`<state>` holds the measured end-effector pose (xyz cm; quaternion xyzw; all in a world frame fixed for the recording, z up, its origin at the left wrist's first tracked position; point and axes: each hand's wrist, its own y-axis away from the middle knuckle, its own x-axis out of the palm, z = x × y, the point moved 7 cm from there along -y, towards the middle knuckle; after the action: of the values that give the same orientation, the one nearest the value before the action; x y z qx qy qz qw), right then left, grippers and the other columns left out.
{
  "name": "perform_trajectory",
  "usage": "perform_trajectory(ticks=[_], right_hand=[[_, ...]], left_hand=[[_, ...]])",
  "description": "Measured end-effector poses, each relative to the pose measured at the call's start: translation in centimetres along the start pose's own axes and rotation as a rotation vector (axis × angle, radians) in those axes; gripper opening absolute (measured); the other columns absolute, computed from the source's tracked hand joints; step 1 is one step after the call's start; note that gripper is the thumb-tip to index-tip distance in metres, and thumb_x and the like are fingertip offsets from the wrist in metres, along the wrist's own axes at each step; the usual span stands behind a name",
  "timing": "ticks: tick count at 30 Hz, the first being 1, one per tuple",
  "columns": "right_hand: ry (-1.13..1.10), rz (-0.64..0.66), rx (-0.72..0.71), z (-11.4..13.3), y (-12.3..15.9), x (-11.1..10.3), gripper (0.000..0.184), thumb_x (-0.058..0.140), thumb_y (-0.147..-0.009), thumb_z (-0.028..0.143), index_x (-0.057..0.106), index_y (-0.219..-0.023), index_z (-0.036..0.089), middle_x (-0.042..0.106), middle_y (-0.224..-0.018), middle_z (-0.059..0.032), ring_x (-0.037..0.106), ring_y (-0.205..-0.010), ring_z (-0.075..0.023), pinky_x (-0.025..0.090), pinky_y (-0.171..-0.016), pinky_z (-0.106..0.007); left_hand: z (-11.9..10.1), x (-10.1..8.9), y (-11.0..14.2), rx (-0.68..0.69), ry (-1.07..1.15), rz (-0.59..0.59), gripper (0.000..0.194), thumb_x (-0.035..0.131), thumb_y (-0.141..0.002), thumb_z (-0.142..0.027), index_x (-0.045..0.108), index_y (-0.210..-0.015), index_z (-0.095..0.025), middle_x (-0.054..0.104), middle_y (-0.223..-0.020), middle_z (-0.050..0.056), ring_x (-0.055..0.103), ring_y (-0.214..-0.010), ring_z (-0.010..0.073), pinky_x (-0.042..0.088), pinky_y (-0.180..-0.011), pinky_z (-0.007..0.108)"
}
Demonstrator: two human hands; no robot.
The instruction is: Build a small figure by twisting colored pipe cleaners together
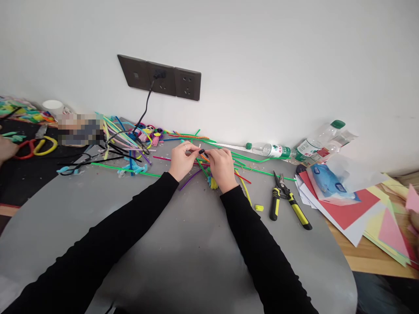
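Note:
My left hand (182, 159) and my right hand (223, 168) meet above the grey table (183, 244), fingertips pinched together. Between them is a small black fuzzy piece (202, 151), which looks like a rolled bit of pipe cleaner. Both hands grip it. Just under my right hand lies a small blue and yellow fuzzy piece (213, 182), partly covered by the hand. Green pipe cleaners (252, 158) run along the wall side, and a purple pipe cleaner (190, 179) lies below my hands. A yellow pipe cleaner (244, 187) curves beside my right wrist.
Yellow-black pliers (288, 198) lie open at right, near plastic bottles (276, 150), a tissue pack (332, 183) and coloured paper (363, 209). Left are small fuzzy dolls (153, 134), a black cable (145, 109) and scissors (36, 147) beside another person's hand (7, 148).

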<state>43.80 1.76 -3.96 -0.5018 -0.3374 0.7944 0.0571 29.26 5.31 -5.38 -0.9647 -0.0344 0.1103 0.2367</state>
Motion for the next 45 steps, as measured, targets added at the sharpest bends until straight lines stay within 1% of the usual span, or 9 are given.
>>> perform_trajectory(ticks=[5, 9, 14, 18, 22, 28, 33, 39, 45], right_hand=[[-0.030, -0.019, 0.035, 0.1, 0.2, 0.7, 0.029, 0.045, -0.108, 0.022, 0.073, -0.105, 0.020, 0.079, -0.096, -0.0085, 0.066, -0.086, -0.0229, 0.043, -0.091, -0.036], [-0.044, -0.013, 0.080, 0.2, 0.4, 1.3, 0.025, 0.047, -0.107, 0.023, 0.072, -0.102, 0.021, 0.079, -0.089, -0.0069, 0.068, -0.084, -0.0219, 0.044, -0.096, -0.036], [-0.082, -0.060, 0.101, 0.0, 0.3, 0.5, 0.028, 0.044, -0.108, 0.022, 0.072, -0.105, 0.020, 0.080, -0.093, -0.0067, 0.068, -0.085, -0.0214, 0.042, -0.098, -0.036], [-0.049, -0.053, 0.118, -0.8, 0.2, -0.1, 0.030, 0.043, -0.107, 0.019, 0.073, -0.107, 0.022, 0.079, -0.100, -0.0072, 0.067, -0.091, -0.0227, 0.040, -0.092, -0.036], [0.035, -0.041, 0.116, -1.4, 0.1, -0.3, 0.029, 0.045, -0.106, 0.018, 0.073, -0.105, 0.023, 0.075, -0.096, -0.0068, 0.063, -0.092, -0.0237, 0.037, -0.089, -0.035], [0.077, -0.045, 0.093, -1.2, 0.1, -0.4, 0.029, 0.045, -0.106, 0.016, 0.073, -0.105, 0.023, 0.073, -0.094, -0.0068, 0.061, -0.091, -0.0239, 0.037, -0.090, -0.035], [0.063, -0.033, 0.110, -1.2, 0.1, -0.4, 0.028, 0.045, -0.107, 0.018, 0.072, -0.107, 0.022, 0.075, -0.100, -0.0078, 0.063, -0.093, -0.0239, 0.037, -0.090, -0.035], [0.024, 0.009, 0.066, -0.8, 0.0, 0.2, 0.029, 0.042, -0.107, 0.017, 0.071, -0.103, 0.021, 0.077, -0.096, -0.0073, 0.065, -0.089, -0.0230, 0.038, -0.091, -0.035], [0.019, 0.009, 0.083, -0.5, 0.2, 0.3, 0.030, 0.039, -0.107, 0.019, 0.068, -0.107, 0.019, 0.077, -0.088, -0.0084, 0.067, -0.083, -0.0231, 0.041, -0.093, -0.035]], left_hand=[[0.2, 0.0, 0.2, -0.026, 0.057, -0.062, 0.032, 0.075, -0.079, -0.051, 0.073, -0.073, -0.019, 0.067, -0.077, 0.006, 0.060, -0.072, 0.0179, 0.048, -0.058, 0.027], [1.5, 0.6, 0.1, -0.138, 0.216, -0.038, 0.049, 0.080, -0.070, -0.066, 0.073, -0.076, -0.018, 0.066, -0.076, 0.005, 0.059, -0.068, 0.0168, 0.049, -0.057, 0.029], [2.5, 1.4, 0.1, -0.308, 0.393, 0.047, 0.062, 0.088, -0.056, -0.071, 0.076, -0.080, -0.015, 0.073, -0.080, 0.008, 0.062, -0.067, 0.0164, 0.055, -0.064, 0.031], [1.8, 1.5, -0.2, -0.304, 0.354, 0.170, 0.063, 0.078, -0.069, -0.076, 0.078, -0.085, -0.016, 0.076, -0.085, 0.009, 0.067, -0.075, 0.0201, 0.058, -0.066, 0.031], [1.4, 0.8, -0.6, -0.220, 0.185, 0.205, 0.061, 0.073, -0.076, -0.075, 0.079, -0.090, -0.016, 0.075, -0.084, 0.009, 0.067, -0.073, 0.0205, 0.055, -0.060, 0.029], [1.7, 1.2, -0.6, -0.164, 0.115, 0.274, 0.057, 0.079, -0.072, -0.071, 0.079, -0.088, -0.016, 0.077, -0.085, 0.010, 0.065, -0.071, 0.0204, 0.051, -0.058, 0.029], [2.3, 1.7, -0.3, -0.255, 0.189, 0.286, 0.055, 0.085, -0.066, -0.065, 0.077, -0.089, -0.016, 0.075, -0.083, 0.009, 0.065, -0.071, 0.0194, 0.049, -0.059, 0.028], [2.6, 1.3, -0.3, -0.361, 0.344, 0.168, 0.048, 0.083, -0.072, -0.061, 0.067, -0.088, -0.019, 0.071, -0.082, 0.005, 0.065, -0.071, 0.0173, 0.053, -0.060, 0.027], [2.5, 2.0, 0.0, -0.360, 0.340, 0.244, 0.051, 0.082, -0.073, -0.062, 0.066, -0.092, -0.018, 0.070, -0.086, 0.005, 0.064, -0.074, 0.0174, 0.052, -0.060, 0.027]])
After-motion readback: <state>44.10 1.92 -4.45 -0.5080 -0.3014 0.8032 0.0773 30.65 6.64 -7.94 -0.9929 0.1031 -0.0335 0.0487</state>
